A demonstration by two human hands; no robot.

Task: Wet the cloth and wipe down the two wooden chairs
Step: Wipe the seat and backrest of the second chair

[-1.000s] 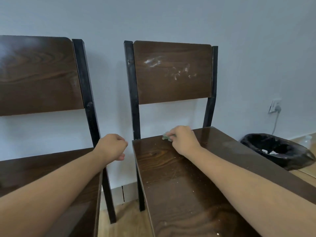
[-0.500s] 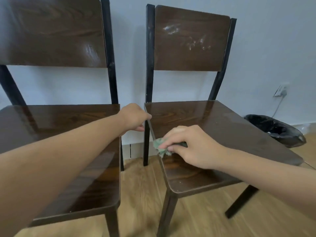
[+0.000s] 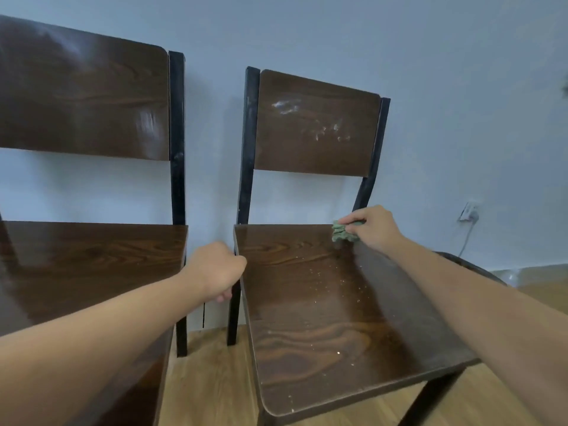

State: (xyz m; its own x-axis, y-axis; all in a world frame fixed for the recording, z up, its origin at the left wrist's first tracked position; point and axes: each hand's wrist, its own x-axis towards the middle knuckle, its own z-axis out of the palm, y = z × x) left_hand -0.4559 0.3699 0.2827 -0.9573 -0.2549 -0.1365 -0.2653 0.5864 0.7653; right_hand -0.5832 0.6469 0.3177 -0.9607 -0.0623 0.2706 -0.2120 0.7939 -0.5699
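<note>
Two dark wooden chairs with black metal frames stand side by side against a pale wall. My right hand (image 3: 373,226) presses a crumpled green cloth (image 3: 342,232) onto the back right corner of the right chair's seat (image 3: 322,318). Pale crumbs speckle that seat, and white smears mark its backrest (image 3: 313,127). My left hand (image 3: 216,270) is closed around the left edge of the right chair's seat, in the gap between the chairs. The left chair (image 3: 86,259) has a glossy seat.
A black bin rim (image 3: 470,267) shows behind my right forearm. A wall socket with a white cable (image 3: 468,212) is at the right. Light wooden floor (image 3: 212,379) runs under and between the chairs.
My right hand has carried the cloth from the seat's front left edge to its back right corner. My left hand stays at the right chair's left edge. The view has tilted up.
</note>
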